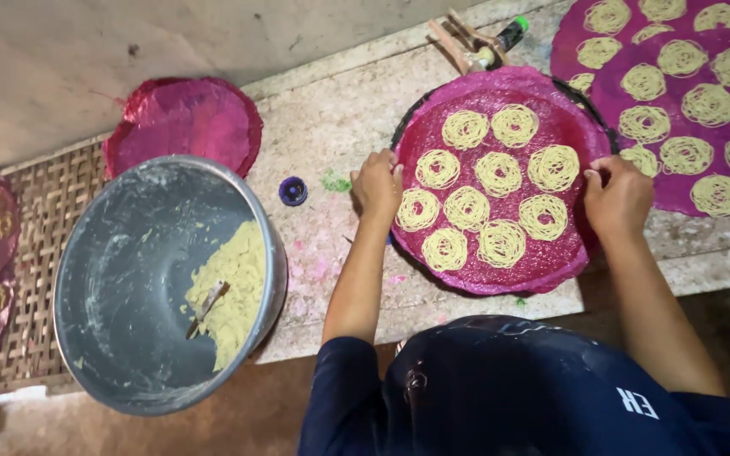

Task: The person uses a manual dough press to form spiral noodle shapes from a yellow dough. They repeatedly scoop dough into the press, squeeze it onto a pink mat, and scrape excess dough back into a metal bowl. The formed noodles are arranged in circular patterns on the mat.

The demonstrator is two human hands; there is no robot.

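Head view: two hands — left hand point(376, 184); right hand point(617, 196) — grip tray point(500, 283); ten coils point(498, 174).

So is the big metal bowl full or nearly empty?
Mostly empty: the metal bowl holds only a heap of yellow dough against its right wall, bare smeared metal elsewhere.

Both hands point(377, 181) point(617, 196) forward (fingers curled)

The person wears a dark navy short-sleeved top, its sleeves ending well up each arm from the left hand point(377, 184) and right hand point(617, 198). Forearms are bare. A small white marking sits on the cloth below the right forearm.
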